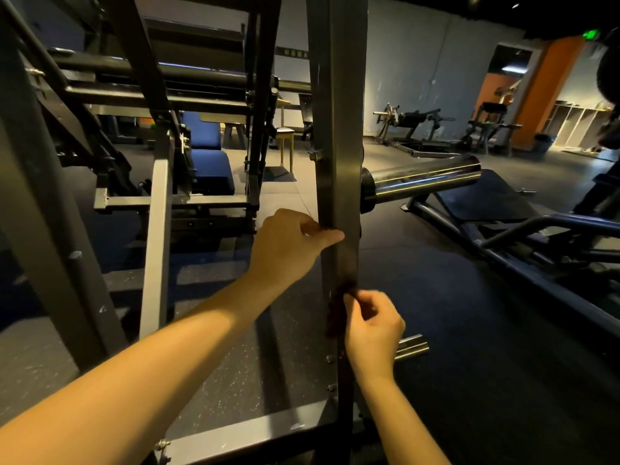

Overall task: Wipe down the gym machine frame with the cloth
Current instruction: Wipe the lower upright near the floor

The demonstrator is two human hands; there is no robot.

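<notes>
A grey upright post (342, 135) of the gym machine frame rises through the middle of the view. My left hand (288, 246) grips the post at mid height, thumb lying across its front face. Lower down, my right hand (372, 325) pinches a dark cloth (337, 313) against the post's front edge. The cloth is small, dark brown and partly hidden by the fingers and by shadow.
A chrome weight sleeve (422, 179) sticks out to the right of the post. The frame's base bar (241, 434) lies across the floor below. A blue padded seat (208, 159) sits behind to the left. Other machines (412, 125) stand at the back right on black rubber flooring.
</notes>
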